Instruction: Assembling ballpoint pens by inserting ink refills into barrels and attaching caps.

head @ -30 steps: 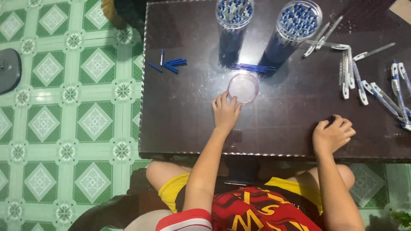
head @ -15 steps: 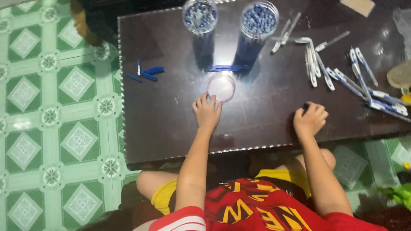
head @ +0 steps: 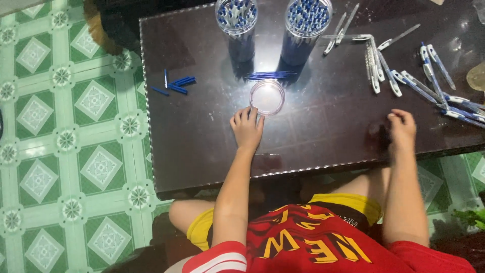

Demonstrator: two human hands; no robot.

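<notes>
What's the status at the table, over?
Left hand open, fingertips at clear round lid. Right hand curled on tabletop. Pens scattered right; nothing blocking.

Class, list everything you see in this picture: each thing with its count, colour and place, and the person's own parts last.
Dark glossy rectangular table: one, brown-black, centre.
Clear round plastic lid: one, transparent, middle of the table, at the left fingertips.
Clear plastic jars of blue pen parts: two, far edge; second jar to its right.
Loose small blue caps: a few, table's left part.
Thin blue refills: a small bundle, in front of the jars.
White-and-blue pens: many, scattered at the right.
Green patterned tile floor: left of the table.
Red shirt: one, bottom.
Yellow shorts: one.
Left hand: flat, touching the lid.
Right hand: curled on the table.
</notes>
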